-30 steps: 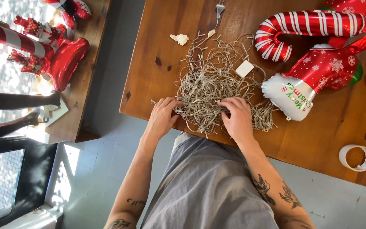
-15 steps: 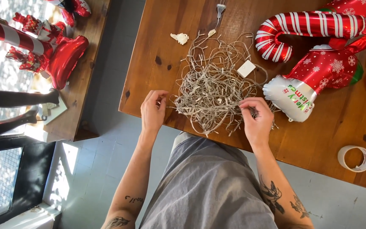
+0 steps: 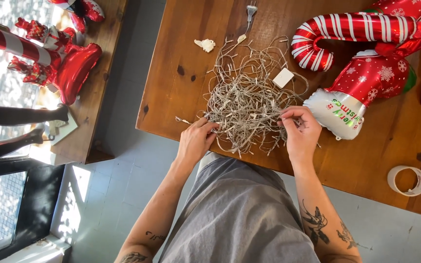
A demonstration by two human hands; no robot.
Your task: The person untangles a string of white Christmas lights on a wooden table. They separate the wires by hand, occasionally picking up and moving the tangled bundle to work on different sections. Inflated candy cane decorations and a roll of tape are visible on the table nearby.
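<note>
On the bench (image 3: pixel 181 63), the tangle of string lights (image 3: pixel 249 102) lies between my hands. My left hand (image 3: pixel 194 141) pinches a strand at its left edge. My right hand (image 3: pixel 300 134) pinches one at its right.

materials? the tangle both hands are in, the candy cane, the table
Light string tangle: thin pale plastic-coated wire, probably, with small bulbs. Candy cane: foil balloon by its glossy, puffed, creased skin. Table: wood, reddish varnish, with visible grain and knots.

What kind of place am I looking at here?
Probably a home or small workshop being decorated for a winter holiday. A wooden table holds a tangled string of lights, a candy-cane foil balloon and a roll of tape.
</note>
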